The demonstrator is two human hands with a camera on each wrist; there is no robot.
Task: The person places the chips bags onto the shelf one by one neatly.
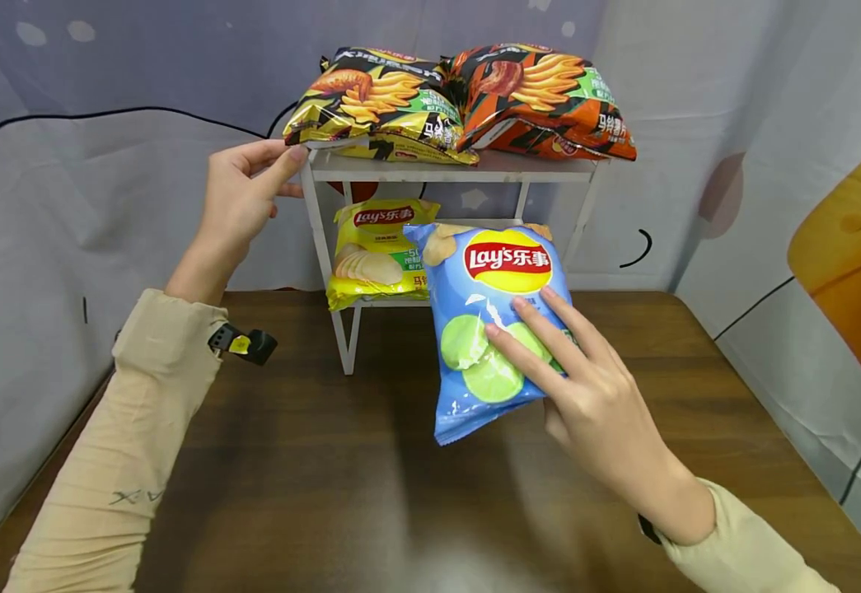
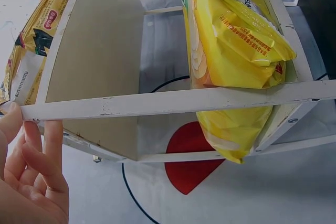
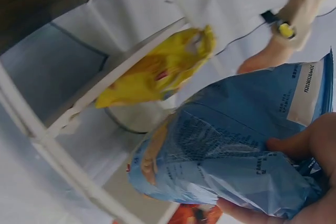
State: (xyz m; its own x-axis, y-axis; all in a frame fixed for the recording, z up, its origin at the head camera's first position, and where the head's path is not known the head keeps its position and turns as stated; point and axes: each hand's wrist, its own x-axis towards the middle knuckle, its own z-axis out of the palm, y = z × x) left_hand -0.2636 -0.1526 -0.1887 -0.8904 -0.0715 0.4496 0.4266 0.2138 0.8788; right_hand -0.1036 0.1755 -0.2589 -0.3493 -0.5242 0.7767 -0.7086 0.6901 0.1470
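Observation:
My right hand holds a blue Lay's chip bag, fingers spread over its front and thumb behind. The bag tilts slightly in front of the lower shelf; its printed back faces the right wrist camera. At the upper left corner of a white two-tier rack, my left hand pinches the frame, thumb above and fingers below, as the left wrist view shows. A yellow Lay's bag stands on the lower shelf's left side. The blue bag hides part of that shelf.
On the top shelf lie black-and-yellow chip bags and black-and-orange chip bags, close to my left hand. The rack stands at the back of a brown wooden table. Behind hang a patterned curtain and a black cable.

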